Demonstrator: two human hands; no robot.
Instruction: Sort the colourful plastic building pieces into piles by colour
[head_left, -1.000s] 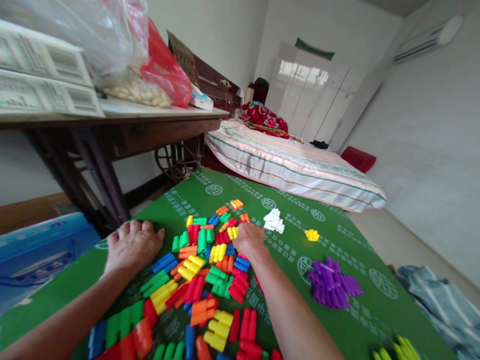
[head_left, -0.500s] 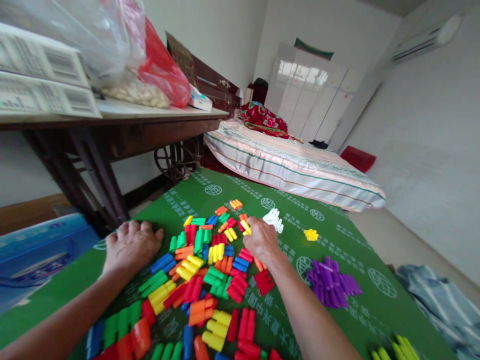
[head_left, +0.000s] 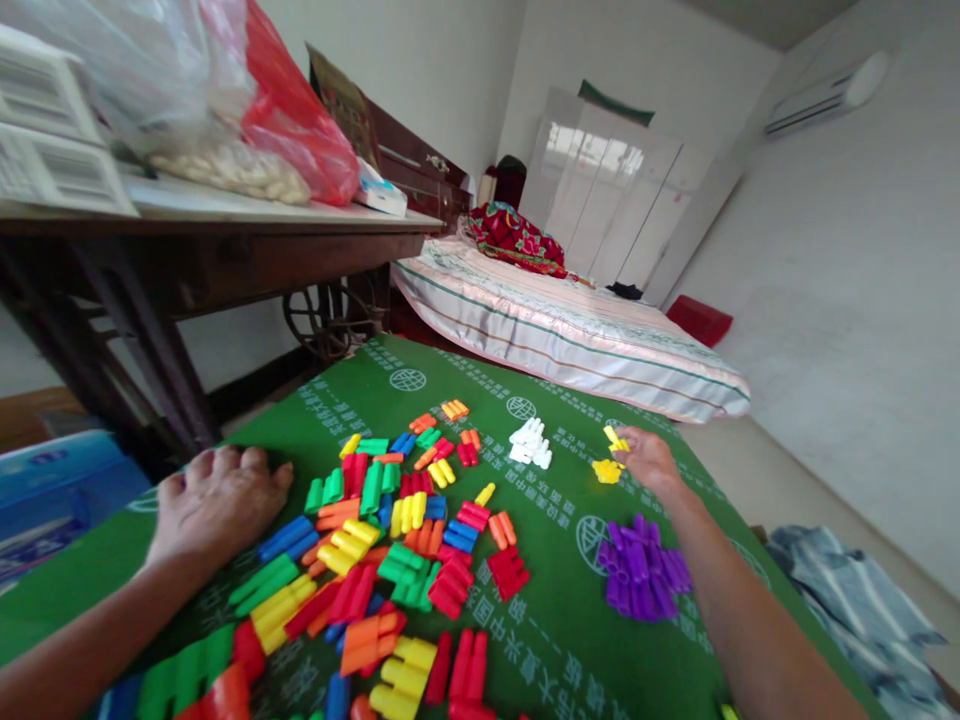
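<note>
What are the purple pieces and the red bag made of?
The purple pieces look like smooth, probably hard plastic: evenly coloured, molded tube shapes. The red bag seems to be thin, shiny plastic, because it's crinkled and catches the light.

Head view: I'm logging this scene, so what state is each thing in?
Right hand: pinching a yellow piece
Yellow piece: held by the yellow pile, contact unclear
Left hand: resting palm down on the green board
Yellow pile: small, clustered
White pile: heaped together
Purple pile: heaped together
Mixed-colour pieces: spread out loosely
Green board: lying flat
Red quilt: bunched up
</note>
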